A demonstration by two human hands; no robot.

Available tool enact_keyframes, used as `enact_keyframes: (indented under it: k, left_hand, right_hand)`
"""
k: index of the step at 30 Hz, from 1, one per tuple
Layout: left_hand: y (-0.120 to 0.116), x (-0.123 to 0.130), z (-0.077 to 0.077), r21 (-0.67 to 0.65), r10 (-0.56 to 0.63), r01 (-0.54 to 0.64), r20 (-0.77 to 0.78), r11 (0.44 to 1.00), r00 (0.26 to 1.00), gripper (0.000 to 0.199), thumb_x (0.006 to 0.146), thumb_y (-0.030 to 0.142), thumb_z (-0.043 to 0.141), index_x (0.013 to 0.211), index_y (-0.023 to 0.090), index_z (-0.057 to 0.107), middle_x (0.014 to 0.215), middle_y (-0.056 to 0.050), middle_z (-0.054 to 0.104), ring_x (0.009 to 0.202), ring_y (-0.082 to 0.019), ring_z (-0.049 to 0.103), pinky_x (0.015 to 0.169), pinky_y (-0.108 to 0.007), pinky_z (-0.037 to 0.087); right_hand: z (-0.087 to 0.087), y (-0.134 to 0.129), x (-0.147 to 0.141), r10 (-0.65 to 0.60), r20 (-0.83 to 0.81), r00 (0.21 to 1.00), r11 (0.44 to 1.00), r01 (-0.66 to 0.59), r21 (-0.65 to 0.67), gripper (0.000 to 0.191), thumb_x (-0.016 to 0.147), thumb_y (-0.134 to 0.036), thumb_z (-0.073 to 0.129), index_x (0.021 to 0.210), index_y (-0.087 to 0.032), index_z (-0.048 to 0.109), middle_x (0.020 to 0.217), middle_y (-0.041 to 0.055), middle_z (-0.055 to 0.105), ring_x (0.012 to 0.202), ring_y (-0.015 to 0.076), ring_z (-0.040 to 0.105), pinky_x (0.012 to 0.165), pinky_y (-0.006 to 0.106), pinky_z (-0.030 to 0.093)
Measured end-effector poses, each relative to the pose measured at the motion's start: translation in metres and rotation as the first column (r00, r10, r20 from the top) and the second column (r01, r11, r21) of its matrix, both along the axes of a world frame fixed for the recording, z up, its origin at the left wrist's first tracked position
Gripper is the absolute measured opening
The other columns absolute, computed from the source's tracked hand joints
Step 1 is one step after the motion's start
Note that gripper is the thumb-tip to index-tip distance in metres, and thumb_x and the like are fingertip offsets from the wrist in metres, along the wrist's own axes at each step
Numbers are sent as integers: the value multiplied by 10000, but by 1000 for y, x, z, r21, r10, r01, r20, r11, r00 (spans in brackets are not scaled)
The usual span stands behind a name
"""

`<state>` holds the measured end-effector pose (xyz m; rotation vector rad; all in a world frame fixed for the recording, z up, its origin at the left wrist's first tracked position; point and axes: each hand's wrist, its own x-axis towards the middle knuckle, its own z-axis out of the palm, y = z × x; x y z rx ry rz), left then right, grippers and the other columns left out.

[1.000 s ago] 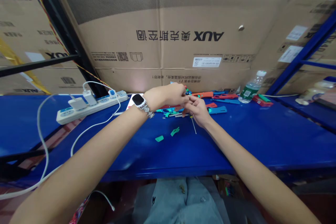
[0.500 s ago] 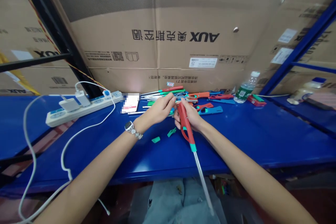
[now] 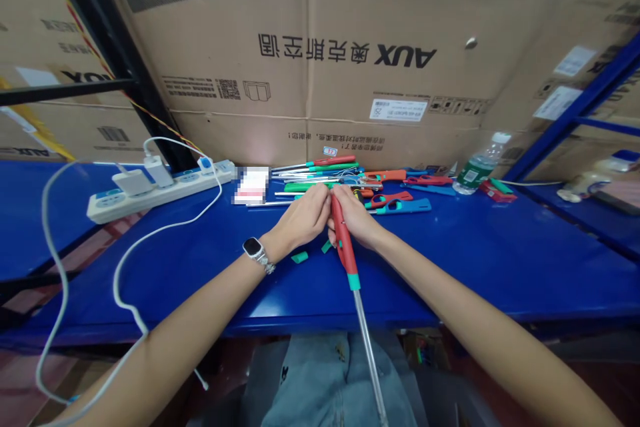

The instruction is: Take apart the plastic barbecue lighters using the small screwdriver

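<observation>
My right hand point(image 3: 359, 219) is closed around the handle of a red long-nosed gas lighter point(image 3: 345, 240). Its green collar and metal tube point down toward my lap. At the handle's top end my left hand point(image 3: 306, 217) meets the right one, its fingers closed in a pinch; what they grip is hidden. Two small green pieces point(image 3: 300, 257) lie on the table just below my hands. Behind them is a pile of similar lighters, among them a blue lighter point(image 3: 407, 205), an orange lighter point(image 3: 387, 175) and a red lighter point(image 3: 333, 161).
A white power strip point(image 3: 160, 192) with plugged-in chargers and a trailing white cable point(image 3: 119, 280) occupies the left of the blue table point(image 3: 480, 260). At right stand a water bottle point(image 3: 477, 170) and a small red box point(image 3: 495, 193). A large carton point(image 3: 320, 13) rises behind.
The lighter has turned a little, its tube swinging left and its trigger side less visible. My hands have drawn closer together at the handle's end. The camera view has shifted slightly.
</observation>
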<state>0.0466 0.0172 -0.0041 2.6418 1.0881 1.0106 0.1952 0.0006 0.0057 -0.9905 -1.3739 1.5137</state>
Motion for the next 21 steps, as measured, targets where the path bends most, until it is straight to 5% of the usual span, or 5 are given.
enact_keyframes:
  k: [5, 12, 14, 18, 21]
  left_hand:
    - [0, 11, 0, -294, 70, 3, 237, 956, 969, 207, 1030, 295, 347, 833, 236, 370, 729, -14, 557, 659, -186, 549, 645, -327, 427]
    - [-3, 21, 10, -744, 272, 168, 431, 647, 860, 310, 1016, 318, 378, 738, 203, 454, 633, -7, 556, 534, -123, 506, 515, -261, 342]
    - [-3, 18, 8, -699, 250, 135, 420, 702, 872, 310, 1023, 330, 352, 743, 216, 424, 654, -9, 551, 573, -137, 511, 541, -278, 354]
    - [-8, 16, 3, -374, 157, -33, 305, 927, 939, 256, 1055, 356, 313, 827, 244, 352, 723, -4, 532, 697, -182, 538, 673, -326, 409]
    - [-10, 16, 1, -193, 127, -93, 173, 977, 977, 231, 1062, 329, 272, 859, 245, 344, 819, -36, 547, 788, -211, 561, 734, -354, 434]
  right_hand:
    - [-4, 5, 0, -71, 43, 997, 992, 67, 103, 414, 952, -686, 442, 963, -293, 311, 496, -127, 500, 322, 169, 552, 333, 270, 465]
    - [-1, 10, 5, -97, 211, 973, 980, 56, 189, 454, 935, -723, 458, 957, -291, 324, 461, -126, 501, 289, 177, 530, 289, 259, 419]
    - [0, 10, 5, -86, 212, 973, 983, 48, 177, 436, 948, -704, 457, 951, -290, 322, 461, -121, 504, 292, 180, 535, 287, 261, 423]
    - [-1, 10, 4, -81, 126, 989, 991, 67, 115, 372, 981, -652, 418, 966, -291, 330, 477, -112, 510, 303, 181, 543, 297, 268, 446]
    - [-1, 9, 3, -81, 39, 996, 995, 78, 70, 357, 982, -643, 403, 985, -290, 343, 471, -119, 495, 305, 173, 538, 302, 265, 458]
